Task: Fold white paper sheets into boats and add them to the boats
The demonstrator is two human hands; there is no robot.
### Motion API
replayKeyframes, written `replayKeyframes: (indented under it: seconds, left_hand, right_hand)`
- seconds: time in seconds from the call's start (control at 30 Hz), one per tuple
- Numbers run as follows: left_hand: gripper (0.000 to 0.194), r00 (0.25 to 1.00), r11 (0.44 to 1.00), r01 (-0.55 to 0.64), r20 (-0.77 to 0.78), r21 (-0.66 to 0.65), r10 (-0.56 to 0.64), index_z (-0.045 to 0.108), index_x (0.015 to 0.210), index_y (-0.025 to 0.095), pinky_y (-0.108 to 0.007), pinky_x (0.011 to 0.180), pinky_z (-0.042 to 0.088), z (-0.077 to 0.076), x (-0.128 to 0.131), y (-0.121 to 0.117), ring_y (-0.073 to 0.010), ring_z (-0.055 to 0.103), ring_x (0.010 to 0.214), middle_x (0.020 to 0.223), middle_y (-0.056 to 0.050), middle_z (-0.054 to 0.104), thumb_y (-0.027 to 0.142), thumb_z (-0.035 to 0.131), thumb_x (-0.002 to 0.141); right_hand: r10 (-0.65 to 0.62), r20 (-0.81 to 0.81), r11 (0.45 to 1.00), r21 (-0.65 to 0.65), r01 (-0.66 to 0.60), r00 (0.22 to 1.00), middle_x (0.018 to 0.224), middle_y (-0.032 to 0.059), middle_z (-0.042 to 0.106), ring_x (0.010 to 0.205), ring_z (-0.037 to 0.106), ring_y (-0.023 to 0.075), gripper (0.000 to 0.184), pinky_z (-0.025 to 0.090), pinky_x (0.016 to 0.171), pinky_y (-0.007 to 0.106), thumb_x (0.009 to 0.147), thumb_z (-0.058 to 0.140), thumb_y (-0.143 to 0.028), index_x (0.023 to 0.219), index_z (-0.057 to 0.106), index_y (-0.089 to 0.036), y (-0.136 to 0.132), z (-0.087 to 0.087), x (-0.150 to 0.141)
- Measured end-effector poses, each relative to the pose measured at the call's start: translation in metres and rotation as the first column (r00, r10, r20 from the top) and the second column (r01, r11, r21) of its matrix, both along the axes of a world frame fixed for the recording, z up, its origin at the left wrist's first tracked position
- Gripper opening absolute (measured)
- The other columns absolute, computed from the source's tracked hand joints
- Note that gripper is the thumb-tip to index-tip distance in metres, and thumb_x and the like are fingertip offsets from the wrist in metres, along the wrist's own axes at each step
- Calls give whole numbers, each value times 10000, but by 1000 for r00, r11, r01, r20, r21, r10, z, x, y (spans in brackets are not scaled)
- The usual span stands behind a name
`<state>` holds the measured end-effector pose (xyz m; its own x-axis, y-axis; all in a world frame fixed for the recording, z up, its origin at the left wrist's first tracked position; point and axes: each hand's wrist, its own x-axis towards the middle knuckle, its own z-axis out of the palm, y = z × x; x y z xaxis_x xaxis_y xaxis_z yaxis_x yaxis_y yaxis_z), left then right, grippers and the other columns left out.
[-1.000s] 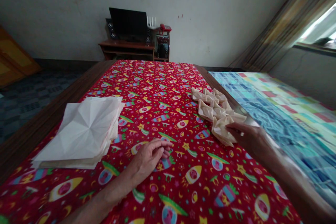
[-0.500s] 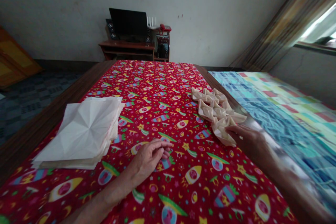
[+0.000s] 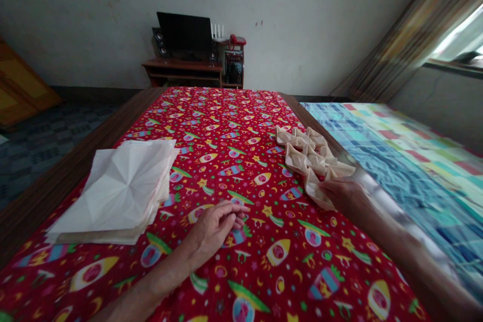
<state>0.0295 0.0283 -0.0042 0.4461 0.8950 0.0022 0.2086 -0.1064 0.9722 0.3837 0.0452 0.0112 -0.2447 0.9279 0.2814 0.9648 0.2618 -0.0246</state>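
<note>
My left hand (image 3: 224, 221) rests on the red tablecloth (image 3: 241, 156) with relaxed, slightly bent fingers and nothing in them. Off to its left lies a loose stack of creased cream paper sheets (image 3: 121, 186), the top one marked by folds that fan out from its middle. On the right, several folded paper pieces (image 3: 298, 158) with pointed corners sit close together in rows. My right hand (image 3: 345, 193) has its thumb and fingers closed on the right edge of the nearest folded paper piece (image 3: 317, 193); the fingertips are partly hidden.
The table's dark wooden edge (image 3: 86, 148) runs along the left. A bed with a blue checked cover (image 3: 362, 146) adjoins the right side. Against the far wall stands a desk (image 3: 181, 65) with a black monitor (image 3: 184, 35) and a red telephone (image 3: 237, 40).
My right hand has shifted slightly left and up against the nearest folded paper piece, which sits a little further left. My left hand and the paper stack stay where they were.
</note>
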Motion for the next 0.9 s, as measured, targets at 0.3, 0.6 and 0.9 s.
replayKeyframes:
  seconds: [0.3,0.6,0.9]
  left_hand:
    - [306,1000,1000,-6,-24,-4,5,659,1023,134,-211,661,536,-7,-1,0,-121,658,702,916,-72,661,282,443,865]
    - [307,999,1000,9,-38,13,-9,653,1032,145,-223,682,541,-8,-2,-1,-123,661,724,948,-72,662,289,426,885]
    - [314,999,999,21,-30,24,-20,653,1043,146,-217,685,538,-10,-2,0,-121,658,734,945,-69,649,281,412,894]
  right_hand:
    - [-7,42,1000,8,6,999,766,88,677,602,586,133,282,361,552,233,897,416,-240,773,656,-159,-5,5,-6]
    - [-39,87,998,52,34,995,727,56,663,535,556,130,247,337,490,239,869,426,-218,801,658,-171,-1,-4,-6]
    - [-55,119,998,50,50,991,644,45,639,526,549,130,270,317,471,237,892,422,-264,760,649,-199,-5,12,-16]
